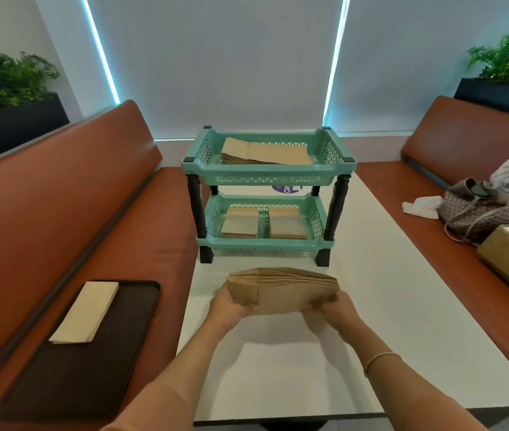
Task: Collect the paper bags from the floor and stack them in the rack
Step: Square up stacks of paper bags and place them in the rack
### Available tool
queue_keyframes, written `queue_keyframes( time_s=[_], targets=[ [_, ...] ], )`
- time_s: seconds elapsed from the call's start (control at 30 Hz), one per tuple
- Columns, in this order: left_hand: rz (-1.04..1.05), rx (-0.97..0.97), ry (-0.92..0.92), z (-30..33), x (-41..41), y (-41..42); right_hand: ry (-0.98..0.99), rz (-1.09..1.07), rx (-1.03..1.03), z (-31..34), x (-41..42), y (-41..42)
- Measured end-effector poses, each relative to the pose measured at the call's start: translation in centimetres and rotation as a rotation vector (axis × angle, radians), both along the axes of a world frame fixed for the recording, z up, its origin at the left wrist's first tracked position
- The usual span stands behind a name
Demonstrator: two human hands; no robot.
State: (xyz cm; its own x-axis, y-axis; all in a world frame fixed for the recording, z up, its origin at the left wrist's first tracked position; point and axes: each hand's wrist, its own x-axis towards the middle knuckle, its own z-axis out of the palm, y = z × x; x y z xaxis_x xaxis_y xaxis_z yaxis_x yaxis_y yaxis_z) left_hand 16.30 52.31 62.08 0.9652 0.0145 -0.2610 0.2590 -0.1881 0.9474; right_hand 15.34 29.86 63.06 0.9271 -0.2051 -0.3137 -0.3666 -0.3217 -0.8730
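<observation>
over the white table (371, 306), left hand (231, 307) and right hand (335, 306) grip a sagging paper bag bundle (284, 290) by its ends; square it, then likely slide it level onto the stack in the teal rack (265, 178) just beyond the hands.

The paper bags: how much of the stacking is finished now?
Done: one pile in the rack top tier, two piles below. In hand: left hand and right hand grip a bundle of paper bags above the table. Left: racking this bundle.
</observation>
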Motion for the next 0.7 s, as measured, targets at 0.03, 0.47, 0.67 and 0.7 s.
queue_keyframes(
  time_s=[0.03,0.47,0.67,0.7],
  targets=[
    [0.018,0.038,0.005,0.0,0.0,0.0,0.0,0.003,-0.022,0.1,0.0,0.0],
    [-0.058,0.147,-0.308,14.9,3.8,1.7,-0.423,0.043,0.001,13.5,4.4,1.7],
    [0.205,0.243,-0.527,25.4,8.2,1.1,-0.63,-0.033,0.03,22.6,10.4,2.8],
    [0.246,0.282,-0.544,26.7,9.2,0.9,-0.626,-0.043,0.047,23.8,11.8,3.0]
  ],
)
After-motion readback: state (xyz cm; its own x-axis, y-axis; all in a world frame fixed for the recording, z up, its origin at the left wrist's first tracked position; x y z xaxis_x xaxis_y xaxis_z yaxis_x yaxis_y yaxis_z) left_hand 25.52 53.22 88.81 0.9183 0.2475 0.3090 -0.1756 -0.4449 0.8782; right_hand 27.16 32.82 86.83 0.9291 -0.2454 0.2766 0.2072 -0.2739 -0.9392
